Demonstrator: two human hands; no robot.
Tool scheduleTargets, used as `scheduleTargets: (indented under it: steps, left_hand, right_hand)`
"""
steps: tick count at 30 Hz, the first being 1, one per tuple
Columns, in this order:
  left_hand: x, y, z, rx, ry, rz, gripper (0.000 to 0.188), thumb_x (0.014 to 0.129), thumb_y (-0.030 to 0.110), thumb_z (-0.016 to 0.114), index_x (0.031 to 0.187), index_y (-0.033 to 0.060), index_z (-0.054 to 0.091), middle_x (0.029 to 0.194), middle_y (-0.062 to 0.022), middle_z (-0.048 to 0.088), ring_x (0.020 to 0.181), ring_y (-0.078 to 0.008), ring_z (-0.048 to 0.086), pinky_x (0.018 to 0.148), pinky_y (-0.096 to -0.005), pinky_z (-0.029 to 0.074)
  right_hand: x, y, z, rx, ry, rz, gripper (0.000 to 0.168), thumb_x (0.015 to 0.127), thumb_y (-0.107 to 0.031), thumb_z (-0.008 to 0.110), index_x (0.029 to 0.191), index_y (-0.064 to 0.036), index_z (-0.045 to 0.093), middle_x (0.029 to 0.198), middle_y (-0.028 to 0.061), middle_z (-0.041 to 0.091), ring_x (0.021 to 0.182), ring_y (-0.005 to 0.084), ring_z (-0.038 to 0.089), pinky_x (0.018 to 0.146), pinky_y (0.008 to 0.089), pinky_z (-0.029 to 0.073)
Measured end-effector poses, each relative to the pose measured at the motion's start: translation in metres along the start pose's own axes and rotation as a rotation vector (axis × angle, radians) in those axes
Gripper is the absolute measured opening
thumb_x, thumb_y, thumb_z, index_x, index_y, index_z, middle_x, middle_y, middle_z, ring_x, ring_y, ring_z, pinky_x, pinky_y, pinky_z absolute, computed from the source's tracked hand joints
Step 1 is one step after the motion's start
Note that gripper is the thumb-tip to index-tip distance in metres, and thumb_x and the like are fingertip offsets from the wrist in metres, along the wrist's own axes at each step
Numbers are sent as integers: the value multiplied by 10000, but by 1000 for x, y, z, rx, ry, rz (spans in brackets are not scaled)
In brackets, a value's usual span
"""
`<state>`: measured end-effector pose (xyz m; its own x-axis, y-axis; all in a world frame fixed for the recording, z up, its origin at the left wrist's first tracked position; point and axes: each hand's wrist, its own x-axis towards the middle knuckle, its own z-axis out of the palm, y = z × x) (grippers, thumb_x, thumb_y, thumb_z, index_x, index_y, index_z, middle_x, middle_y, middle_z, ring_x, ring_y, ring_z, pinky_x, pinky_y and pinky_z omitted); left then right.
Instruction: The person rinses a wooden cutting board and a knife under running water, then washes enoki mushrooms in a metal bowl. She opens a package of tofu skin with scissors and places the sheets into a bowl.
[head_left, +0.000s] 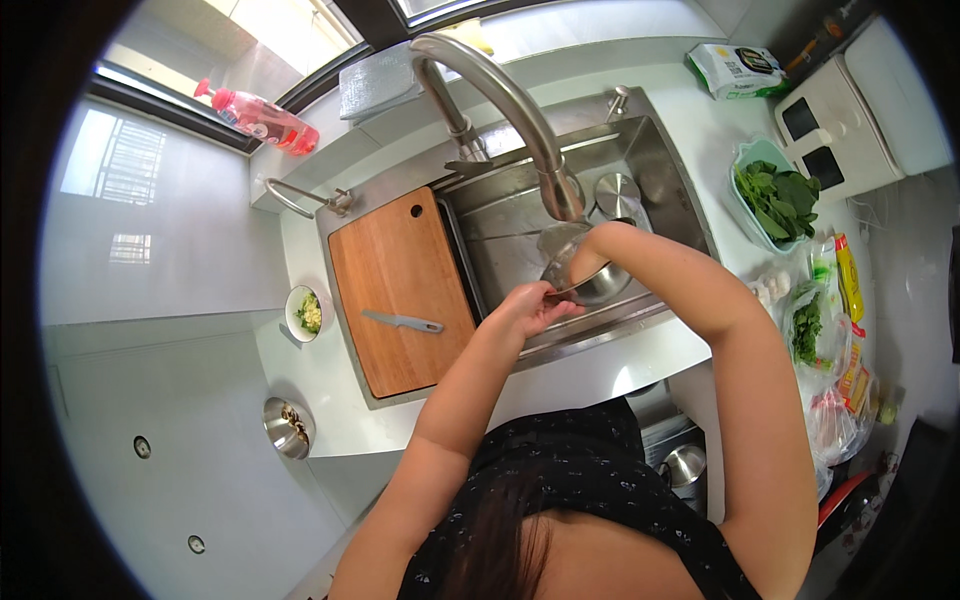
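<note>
In the sink, below the faucet, a stainless steel bowl is tilted. My left hand grips its rim with thumb and fingers. My right hand reaches down inside the bowl; its fingers are hidden, so what they touch cannot be seen. A wooden cutting board lies across the left part of the sink, with a grey-handled knife on it. A round metal drain cover is behind the bowl.
Left of the board stand a white bowl of chopped greens and a metal bowl of sliced food. At right are a pale green basket of leafy greens and bagged vegetables. A pink pump bottle stands on the sill.
</note>
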<state>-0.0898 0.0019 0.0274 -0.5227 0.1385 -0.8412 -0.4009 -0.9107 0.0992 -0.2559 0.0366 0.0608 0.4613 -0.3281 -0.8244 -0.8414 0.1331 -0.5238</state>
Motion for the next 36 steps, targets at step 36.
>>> scheduleTargets:
  steps: [36]
  left_hand:
    - [42, 19, -24, 286, 82, 684, 257, 866, 152, 514, 1093, 45, 454, 898, -71, 578, 724, -151, 581, 554, -278, 473]
  right_hand:
    - [49, -79, -80, 618, 1646, 9, 463, 758, -92, 514, 1197, 1, 402, 914, 250, 574, 869, 417, 552, 762, 443, 457]
